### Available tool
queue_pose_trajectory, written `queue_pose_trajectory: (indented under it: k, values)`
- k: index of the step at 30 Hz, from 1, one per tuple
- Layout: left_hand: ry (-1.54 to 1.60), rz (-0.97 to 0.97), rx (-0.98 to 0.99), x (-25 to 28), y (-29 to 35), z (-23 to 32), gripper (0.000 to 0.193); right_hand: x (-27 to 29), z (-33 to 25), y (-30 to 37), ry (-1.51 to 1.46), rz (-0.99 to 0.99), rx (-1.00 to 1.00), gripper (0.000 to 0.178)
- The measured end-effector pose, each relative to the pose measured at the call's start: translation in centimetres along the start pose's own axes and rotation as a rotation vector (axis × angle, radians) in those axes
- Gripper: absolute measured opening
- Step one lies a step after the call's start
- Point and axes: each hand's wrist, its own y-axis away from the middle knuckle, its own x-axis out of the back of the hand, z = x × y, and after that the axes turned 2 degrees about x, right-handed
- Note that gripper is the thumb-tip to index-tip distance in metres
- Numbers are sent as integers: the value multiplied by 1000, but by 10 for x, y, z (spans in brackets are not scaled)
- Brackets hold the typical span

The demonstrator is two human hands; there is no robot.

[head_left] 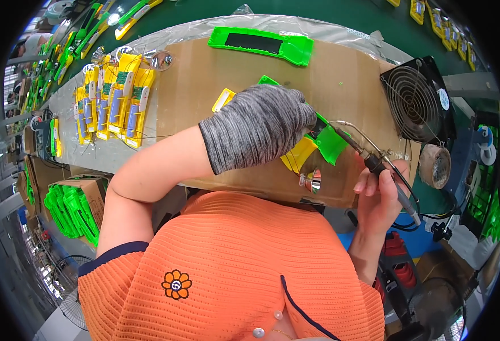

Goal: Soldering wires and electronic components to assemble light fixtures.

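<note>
My left hand, in a grey striped glove, is closed over a green plastic housing that shows on both sides of it. Its fingertips are mostly hidden. A yellow plastic piece lies under the housing, and a shiny reflector cup is close to the board's near edge. Another yellow piece pokes out left of the glove. My bare right hand grips a soldering iron with a thin curved tube along it. The iron's tip points at the housing's black part, beside my left fingers.
A brown board covers the bench. At its far side lies a green housing with a black panel. Several yellow assemblies with wires stand left. A black fan and a tape roll are right. Green parts fill a carton.
</note>
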Motion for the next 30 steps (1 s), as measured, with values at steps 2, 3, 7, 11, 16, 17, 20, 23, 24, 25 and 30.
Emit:
queue_pose_trajectory:
  k: [2,3,7,11,16,17,20,23,24,25,30]
  values:
    - [-61,-82,28,7,-8,7,12,6,-5,2,38,-8,-34,12]
    - [-125,-158,64,8,-11,9,13,8,-7,3,73,-26,-69,12]
    - [-212,-212,86,5,-17,14,15,3,-7,1,157,9,-101,12]
    - [-211,-209,62,4,-20,13,16,5,-6,0,153,-85,-103,16]
    - [-235,-196,52,5,-22,15,16,5,-6,1,189,-104,-110,17]
    - [-236,-198,52,5,-22,15,16,4,-6,1,191,-102,-108,17]
    - [-220,-211,69,10,-24,20,16,1,-6,2,191,-93,-109,17]
    - [-181,-188,76,18,-26,29,17,1,-6,3,190,-83,-109,18]
    - [-175,-171,65,17,-26,29,17,1,-6,3,190,-79,-106,18]
    - [-171,-153,56,17,-26,29,17,1,-6,4,190,-80,-106,18]
    - [-153,-204,79,9,-24,17,17,4,-6,12,75,-22,1,17]
